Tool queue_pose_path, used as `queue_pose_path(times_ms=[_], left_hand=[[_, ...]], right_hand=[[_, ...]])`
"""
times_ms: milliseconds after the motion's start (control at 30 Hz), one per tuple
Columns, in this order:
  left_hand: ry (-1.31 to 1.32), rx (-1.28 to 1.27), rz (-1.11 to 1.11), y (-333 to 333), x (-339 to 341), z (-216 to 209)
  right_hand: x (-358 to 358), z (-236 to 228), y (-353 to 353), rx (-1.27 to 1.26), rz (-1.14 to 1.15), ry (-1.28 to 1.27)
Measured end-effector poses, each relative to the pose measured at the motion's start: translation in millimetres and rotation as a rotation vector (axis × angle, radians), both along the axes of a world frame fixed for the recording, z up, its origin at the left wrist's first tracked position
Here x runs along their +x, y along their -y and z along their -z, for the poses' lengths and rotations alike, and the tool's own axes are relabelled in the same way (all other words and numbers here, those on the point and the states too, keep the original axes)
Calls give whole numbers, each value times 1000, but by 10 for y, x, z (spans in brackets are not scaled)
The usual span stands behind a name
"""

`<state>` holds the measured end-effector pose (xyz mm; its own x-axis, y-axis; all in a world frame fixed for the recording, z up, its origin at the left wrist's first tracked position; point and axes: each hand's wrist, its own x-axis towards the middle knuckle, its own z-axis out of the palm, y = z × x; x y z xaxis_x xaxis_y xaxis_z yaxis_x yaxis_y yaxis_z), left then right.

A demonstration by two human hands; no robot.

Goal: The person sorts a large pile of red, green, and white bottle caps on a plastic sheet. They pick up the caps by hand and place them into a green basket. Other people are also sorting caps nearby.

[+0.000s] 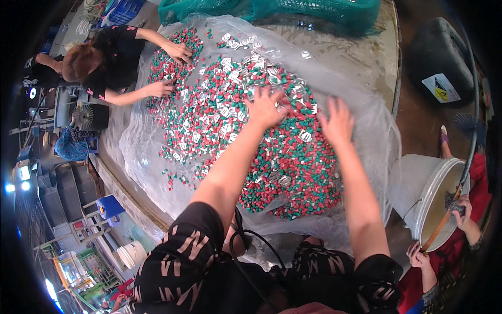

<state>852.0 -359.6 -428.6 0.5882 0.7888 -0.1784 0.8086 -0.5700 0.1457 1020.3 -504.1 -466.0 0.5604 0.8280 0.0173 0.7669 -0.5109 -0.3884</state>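
Observation:
A wide heap of small red, green and white pieces is spread over a sheer white mesh cloth. Silver-white slotted pieces, like flat buckles, lie scattered among them. My left hand rests on the upper middle of the heap, fingers spread and slightly blurred. At the heap's right edge is my right hand, its fingers stretched out and smeared by motion, over the pieces and the mesh. I see nothing held in either hand.
Across the heap at upper left, a co-worker's hands touch the pieces. Green netting lies at the table's far side. A black container stands at right, below it a white bucket beside another person's hands.

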Motion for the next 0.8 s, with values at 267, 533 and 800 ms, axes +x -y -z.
queue_pose_path(times_ms=[267,533,800], left_hand=[[-166,-279,427,841,-754,-403],[402,17,213,-961,717,-392],[280,115,232,-1396,1791,564]], right_hand=[[362,-106,-258,-30,8,-66],[432,36,-385,-62,86,-24],[650,429,-360,310,155,76]])
